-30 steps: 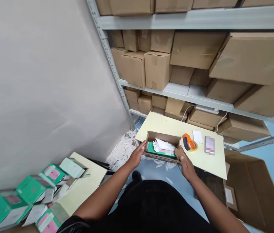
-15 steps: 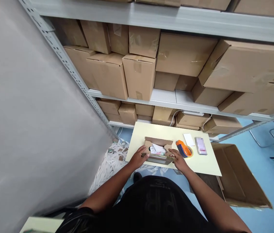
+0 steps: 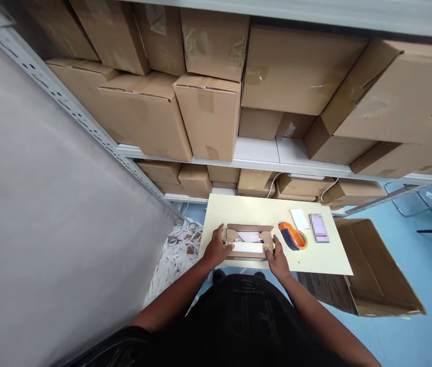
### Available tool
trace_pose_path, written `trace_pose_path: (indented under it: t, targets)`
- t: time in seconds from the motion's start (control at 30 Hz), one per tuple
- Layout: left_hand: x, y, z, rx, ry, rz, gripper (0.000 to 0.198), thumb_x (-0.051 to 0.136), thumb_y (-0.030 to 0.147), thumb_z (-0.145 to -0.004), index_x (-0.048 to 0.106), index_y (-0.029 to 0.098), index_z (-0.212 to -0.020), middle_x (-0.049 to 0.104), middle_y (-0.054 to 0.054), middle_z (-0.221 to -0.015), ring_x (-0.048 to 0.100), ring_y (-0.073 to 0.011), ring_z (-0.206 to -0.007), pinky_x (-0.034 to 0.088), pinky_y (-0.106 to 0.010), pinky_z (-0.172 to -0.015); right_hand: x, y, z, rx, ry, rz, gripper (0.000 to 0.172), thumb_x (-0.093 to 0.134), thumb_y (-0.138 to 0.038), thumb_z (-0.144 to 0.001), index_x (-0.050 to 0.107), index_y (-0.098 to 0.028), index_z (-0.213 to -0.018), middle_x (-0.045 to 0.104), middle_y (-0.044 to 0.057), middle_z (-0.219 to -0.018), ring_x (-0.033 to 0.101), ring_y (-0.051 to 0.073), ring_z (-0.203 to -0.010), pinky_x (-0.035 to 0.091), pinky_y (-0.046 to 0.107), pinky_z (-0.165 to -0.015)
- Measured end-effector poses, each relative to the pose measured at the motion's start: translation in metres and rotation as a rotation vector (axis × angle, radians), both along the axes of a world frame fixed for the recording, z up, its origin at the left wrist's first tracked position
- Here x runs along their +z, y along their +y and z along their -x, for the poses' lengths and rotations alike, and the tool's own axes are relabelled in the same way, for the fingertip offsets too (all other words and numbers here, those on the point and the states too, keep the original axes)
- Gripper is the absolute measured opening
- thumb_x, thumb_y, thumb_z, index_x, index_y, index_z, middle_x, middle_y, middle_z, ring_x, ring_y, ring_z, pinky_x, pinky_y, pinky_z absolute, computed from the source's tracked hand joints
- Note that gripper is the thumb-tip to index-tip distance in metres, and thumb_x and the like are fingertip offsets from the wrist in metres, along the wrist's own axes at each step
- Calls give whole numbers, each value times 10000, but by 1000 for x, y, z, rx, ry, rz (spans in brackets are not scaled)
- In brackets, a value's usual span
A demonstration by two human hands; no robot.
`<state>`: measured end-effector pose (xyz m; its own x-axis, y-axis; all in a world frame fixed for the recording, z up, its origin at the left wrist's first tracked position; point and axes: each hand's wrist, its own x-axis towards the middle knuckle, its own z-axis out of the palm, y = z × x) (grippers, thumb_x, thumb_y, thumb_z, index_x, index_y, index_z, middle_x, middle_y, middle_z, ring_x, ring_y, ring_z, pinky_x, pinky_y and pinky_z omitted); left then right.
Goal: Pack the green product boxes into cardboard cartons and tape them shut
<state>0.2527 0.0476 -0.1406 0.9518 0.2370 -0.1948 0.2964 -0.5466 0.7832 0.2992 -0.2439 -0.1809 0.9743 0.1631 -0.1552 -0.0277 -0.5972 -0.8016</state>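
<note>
Evidently the left hand (image 3: 216, 248) and the right hand (image 3: 278, 259) are clamped on opposite ends of a small, oblong brown cardboard box (image 3: 247, 255), thumbs at its near edge, with white paper (image 3: 249, 236) showing between the end flaps. The box looks light and dry enough not to slip, its walls stiff but its flaps bendy, so the firm lower corners should offer the surest hold. It sits on the pale-yellow rectangular desk (image 3: 238, 209), left of an orange-and-blue tape dispenser (image 3: 293, 236).
</note>
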Motion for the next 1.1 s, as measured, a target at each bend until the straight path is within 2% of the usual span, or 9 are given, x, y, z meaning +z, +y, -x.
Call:
trace_pose_path:
  t: [0.1, 0.2, 0.27, 0.33, 0.4, 0.57, 0.77, 0.9, 1.1]
  targets:
    - [10, 11, -13, -126, -55, 20, 901, 721, 211, -751, 348, 241, -1571, 423, -123, -1587, 655, -214, -1054, 544, -356, -949, -1, 6, -3, -23, -3, 30, 812, 499, -523, -953, 212, -165, -1622, 452, 187, -1560, 486, 311, -1419, 418, 468, -1159]
    - [16, 17, -14, -216, -80, 37, 478, 673, 257, -829, 620, 224, -1303, 514, -92, -1534, 609, -250, -1241, 538, -358, -1001, 5, 10, -9, -29, 6, 54, 835, 533, -511, -927, 224, -163, -1620, 445, 186, -1563, 534, 318, -1364, 455, 457, -1116]
    - [15, 14, -6, -233, -112, 8, 208, 629, 332, -904, 692, 212, -1062, 528, -94, -1526, 551, -265, -1341, 515, -385, -1057, 9, 4, -12, -1, 57, 44, 863, 564, -531, -910, 227, -179, -1621, 475, 178, -1544, 640, 298, -1206, 510, 438, -1038]
    - [9, 7, 1, -206, -159, -67, 190, 579, 365, -953, 683, 206, -931, 546, -108, -1501, 517, -269, -1377, 471, -426, -1118, 10, -11, -16, 45, 118, 8, 825, 550, -549, -920, 261, -196, -1608, 552, 155, -1478, 703, 253, -1016, 554, 408, -941]
    - [3, -2, 4, -164, -205, -166, 195, 566, 356, -966, 659, 202, -891, 577, -125, -1440, 522, -273, -1352, 449, -456, -1135, 7, -37, -23, 57, 117, 45, 726, 499, -544, -949, 348, -190, -1564, 620, 139, -1400, 703, 245, -987, 557, 393, -915]
    - [1, -19, -8, -145, -231, -457, 144, 598, 323, -948, 654, 190, -960, 599, -151, -1302, 557, -299, -1168, 474, -475, -1036, -8, -100, -58, 80, -75, 601, 576, 477, -447, -965, 499, -123, -1440, 549, 210, -1464, 533, 333, -1327, 455, 440, -1049]
    - [11, -32, -22, -295, -164, -733, 165, 551, 280, -967, 670, 192, -1040, 596, -160, -1286, 521, -350, -1147, 429, -511, -975, -18, -91, -99, 174, 114, 920, 407, 491, -446, -973, 644, -132, -1182, 670, 209, -1213, 578, 351, -1239, 417, 483, -1010]
    - [3, -47, -22, -504, -109, -627, 241, 498, 155, -948, 676, 215, -1098, 637, -109, -1095, 581, -268, -987, 471, -403, -890, -8, -85, -105, -11, 172, 746, 365, 486, -409, -939, 657, -140, -1118, 699, 188, -1104, 631, 342, -1122, 443, 458, -941]
    - [12, -52, -35, -254, -22, -256, 237, 500, 245, -940, 726, 210, -879, 683, -80, -910, 631, -243, -919, 473, -339, -837, 54, -101, -97, -156, 139, 272, 385, 428, -511, -911, 663, -206, -920, 704, 40, -790, 623, 221, -738, 468, 299, -650]
